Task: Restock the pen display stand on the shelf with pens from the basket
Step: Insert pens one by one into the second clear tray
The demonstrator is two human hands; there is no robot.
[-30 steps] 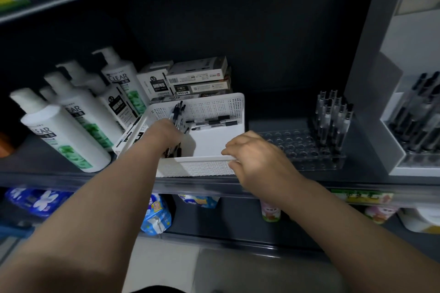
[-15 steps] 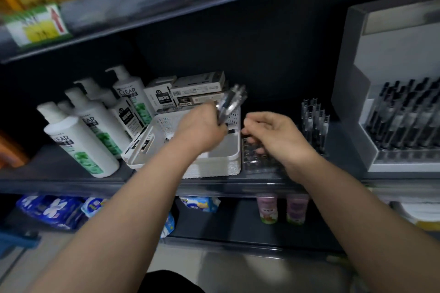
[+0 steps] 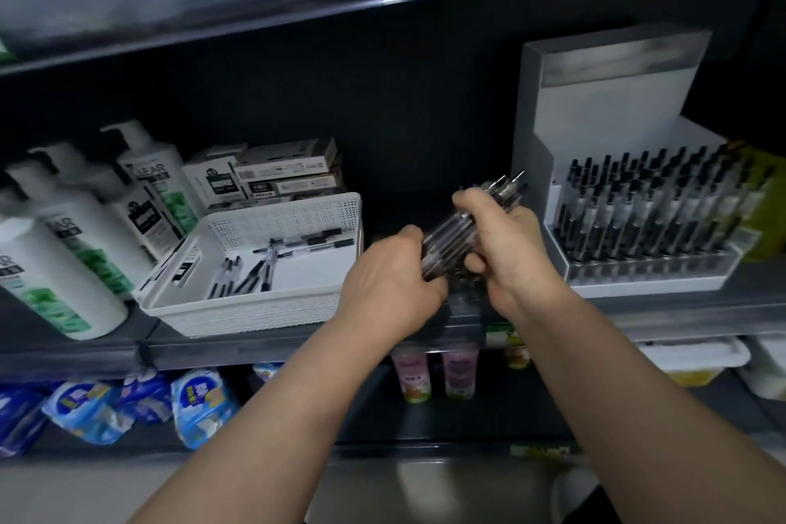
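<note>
A bundle of clear pens with black ends [image 3: 457, 236] is gripped between both hands, tilted up to the right, just right of the basket. My left hand [image 3: 389, 289] holds its lower end and my right hand [image 3: 510, 251] wraps the upper part. The white perforated basket [image 3: 272, 311] sits on the shelf with several loose pens [image 3: 255, 272] lying inside. The clear pen display stand is mostly hidden behind my hands; only a bit of it [image 3: 461, 298] shows below the bundle.
A larger white display [image 3: 646, 285] full of upright black pens stands at the right. White shampoo bottles [image 3: 76, 251] crowd the left, with white boxes [image 3: 280, 170] behind the basket. The shelf lip [image 3: 255, 349] runs in front; packaged goods fill the lower shelf.
My left hand lifted a bundle of pens out of the basket and carried it right. My right hand left the basket's rim and closed on the bundle too.
</note>
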